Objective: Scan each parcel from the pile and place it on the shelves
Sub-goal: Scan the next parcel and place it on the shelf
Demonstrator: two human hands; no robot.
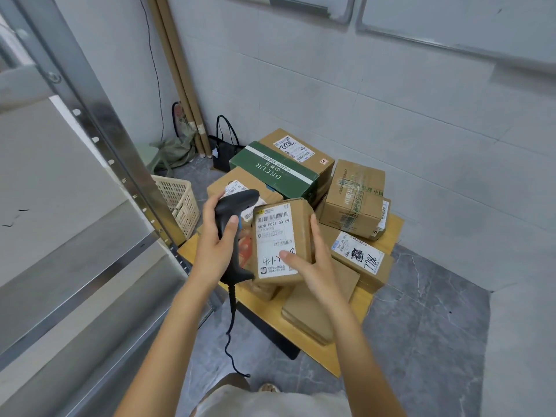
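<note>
Above the pile, the right hand (313, 266) clamps the small carton (282, 242), thumb on its label (275, 240). The left hand (215, 245), fingers wrapped around the barcode scanner (233, 224), should aim at the upper barcode (the thumb covers the lower part).

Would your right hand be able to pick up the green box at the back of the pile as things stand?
Probably not yet: the right hand is full, gripping the small parcel, and the left hand holds the scanner. The green box itself has nothing lying on top.

Left hand (217, 248) around black scanner (233, 228), right hand (313, 261) gripping labelled parcel (282, 240) above pile (346, 206)
</note>
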